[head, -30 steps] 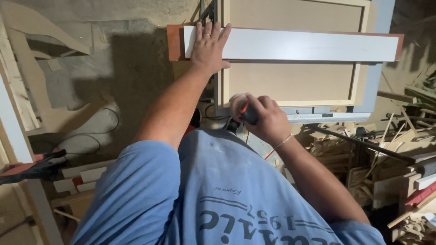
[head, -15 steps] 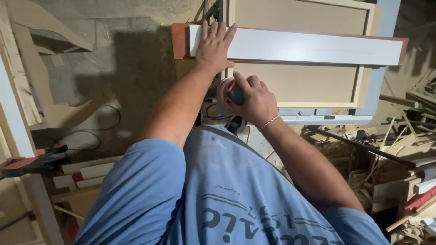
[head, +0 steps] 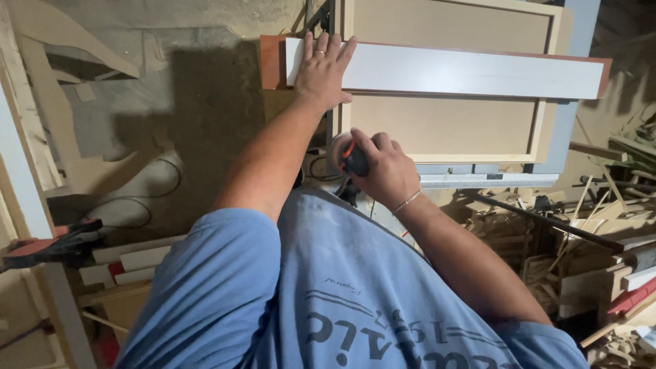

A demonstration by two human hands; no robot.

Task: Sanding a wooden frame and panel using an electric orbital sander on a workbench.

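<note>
Lifted since a second ago, the right hand (head: 386,171) now sits higher and nearer the panel, carrying its small sanding tool (head: 347,156) with it, while the left hand (head: 321,68) has stayed put. That tool, a round pale pad with a black and orange body, lies near the centre of the view, at about 6 o'clock from the left hand, just below the lower edge of the framed panel (head: 444,126). Right fingers are wrapped tight around it, knuckles up, wrist bent, a thin bracelet showing. Most of the tool is hidden under the grip, so its shape is hard to make out. At 12 o'clock, the left arm reaches straight out, palm flat, fingers spread slightly, pressing the left end of a long white strip (head: 465,72) that lies across the tan panel on a reddish-brown board (head: 272,63). At 3 o'clock lies a heap of wood offcuts (head: 588,232); at 9 o'clock, a red-handled clamp (head: 48,246).
</note>
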